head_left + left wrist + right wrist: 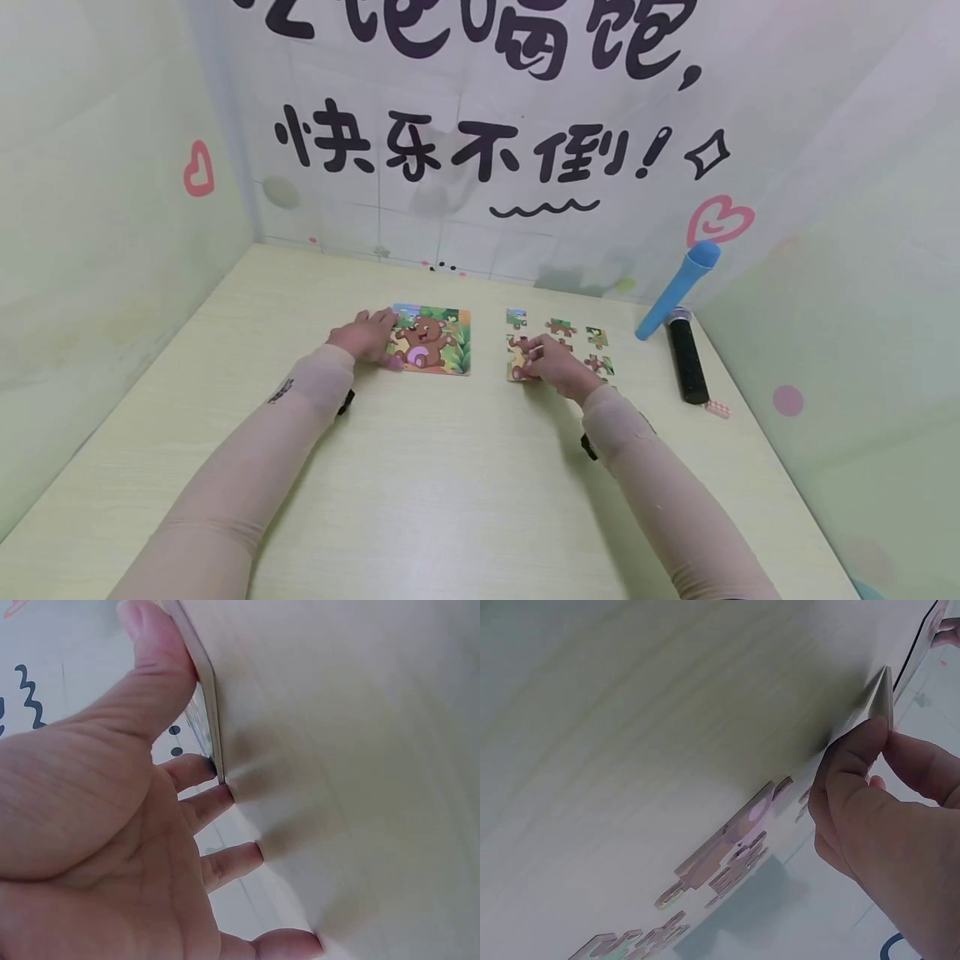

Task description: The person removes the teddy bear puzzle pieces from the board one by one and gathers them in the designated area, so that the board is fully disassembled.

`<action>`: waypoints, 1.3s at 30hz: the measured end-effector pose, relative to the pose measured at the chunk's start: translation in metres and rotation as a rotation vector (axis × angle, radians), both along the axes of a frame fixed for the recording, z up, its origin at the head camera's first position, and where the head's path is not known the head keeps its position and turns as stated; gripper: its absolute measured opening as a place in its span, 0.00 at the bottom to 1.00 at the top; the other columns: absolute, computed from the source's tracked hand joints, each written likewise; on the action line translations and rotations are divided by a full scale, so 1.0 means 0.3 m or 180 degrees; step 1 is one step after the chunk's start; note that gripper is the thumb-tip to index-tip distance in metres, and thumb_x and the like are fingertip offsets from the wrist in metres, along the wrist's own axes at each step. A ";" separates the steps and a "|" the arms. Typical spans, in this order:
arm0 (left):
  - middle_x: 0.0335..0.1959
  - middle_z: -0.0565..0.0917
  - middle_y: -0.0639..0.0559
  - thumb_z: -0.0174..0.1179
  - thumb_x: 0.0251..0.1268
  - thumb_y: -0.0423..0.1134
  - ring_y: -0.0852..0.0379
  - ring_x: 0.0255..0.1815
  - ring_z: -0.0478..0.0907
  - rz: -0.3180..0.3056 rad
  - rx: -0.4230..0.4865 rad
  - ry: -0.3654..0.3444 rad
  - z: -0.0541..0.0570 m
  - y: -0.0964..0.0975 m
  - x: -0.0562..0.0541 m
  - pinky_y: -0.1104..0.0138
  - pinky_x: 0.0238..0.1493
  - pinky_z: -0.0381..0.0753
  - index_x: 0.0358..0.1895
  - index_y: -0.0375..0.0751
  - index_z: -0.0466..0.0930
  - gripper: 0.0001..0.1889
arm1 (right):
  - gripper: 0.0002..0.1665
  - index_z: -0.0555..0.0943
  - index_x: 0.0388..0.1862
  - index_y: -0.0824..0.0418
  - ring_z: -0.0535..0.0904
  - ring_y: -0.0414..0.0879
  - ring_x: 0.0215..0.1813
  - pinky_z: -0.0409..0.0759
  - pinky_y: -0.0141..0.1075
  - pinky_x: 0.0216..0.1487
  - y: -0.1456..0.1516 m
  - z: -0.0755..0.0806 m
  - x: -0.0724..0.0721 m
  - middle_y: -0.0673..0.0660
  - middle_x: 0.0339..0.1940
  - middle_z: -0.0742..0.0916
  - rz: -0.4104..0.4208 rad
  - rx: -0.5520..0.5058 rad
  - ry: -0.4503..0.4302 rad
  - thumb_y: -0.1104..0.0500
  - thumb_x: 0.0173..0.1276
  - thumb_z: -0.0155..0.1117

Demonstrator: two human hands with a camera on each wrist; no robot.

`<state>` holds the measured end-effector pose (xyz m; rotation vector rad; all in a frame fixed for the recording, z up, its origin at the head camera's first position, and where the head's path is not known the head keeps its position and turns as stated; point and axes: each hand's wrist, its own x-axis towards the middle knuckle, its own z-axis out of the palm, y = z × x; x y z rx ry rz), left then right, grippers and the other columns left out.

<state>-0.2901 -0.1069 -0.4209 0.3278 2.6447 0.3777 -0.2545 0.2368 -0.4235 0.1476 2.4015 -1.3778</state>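
A square picture board (pixel 442 343) with a brown bear on it lies on the table, left of the middle. My left hand (pixel 365 335) is at its left side, fingers spread and fingertips on the tabletop. In the left wrist view the thumb (pixel 161 645) lies along the board's edge. To the right, my right hand (pixel 558 367) pinches a jigsaw piece (pixel 883 694) between thumb and finger, tilted up on its edge. Around this hand lie several loose jigsaw pieces (pixel 597 336), one of them (pixel 516 317) just beyond the fingers. The hand partly hides the nearer pieces.
At the back right, a light blue tapered tube (pixel 677 292) leans upright. Next to it lies a black microphone-like cylinder (pixel 686 358), with a small pink checkered block (pixel 717 408) at its near end. A printed cloth backdrop (pixel 465 225) rises behind the table (pixel 420 500).
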 end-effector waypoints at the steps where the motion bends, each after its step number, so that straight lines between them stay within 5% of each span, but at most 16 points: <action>1: 0.84 0.40 0.40 0.68 0.65 0.54 0.32 0.82 0.36 -0.0001 0.0001 -0.0003 0.000 0.000 0.001 0.25 0.67 0.54 0.83 0.39 0.41 0.54 | 0.22 0.68 0.61 0.68 0.75 0.47 0.44 0.76 0.30 0.43 0.001 0.000 0.001 0.59 0.48 0.75 0.0000 0.0023 -0.0004 0.76 0.70 0.58; 18: 0.84 0.40 0.40 0.68 0.65 0.55 0.31 0.82 0.34 0.0041 0.0087 -0.0036 -0.010 -0.008 -0.004 0.24 0.67 0.50 0.83 0.40 0.40 0.55 | 0.19 0.71 0.55 0.69 0.75 0.49 0.43 0.77 0.30 0.40 -0.022 -0.007 0.014 0.61 0.44 0.78 -0.0057 0.0382 0.0287 0.78 0.68 0.59; 30: 0.84 0.39 0.40 0.67 0.65 0.55 0.32 0.82 0.33 0.0069 0.0071 -0.0048 -0.005 -0.005 -0.005 0.25 0.68 0.49 0.83 0.40 0.40 0.55 | 0.18 0.73 0.49 0.68 0.75 0.50 0.40 0.78 0.37 0.42 -0.056 -0.009 0.005 0.63 0.44 0.81 0.0070 0.1426 0.0655 0.72 0.64 0.70; 39: 0.84 0.41 0.39 0.68 0.65 0.55 0.32 0.82 0.34 0.0068 0.0088 -0.0054 0.001 -0.003 0.001 0.25 0.68 0.50 0.83 0.39 0.40 0.55 | 0.18 0.72 0.50 0.68 0.76 0.50 0.40 0.79 0.37 0.44 -0.052 -0.009 0.009 0.63 0.43 0.81 0.0113 0.1404 0.0559 0.71 0.66 0.69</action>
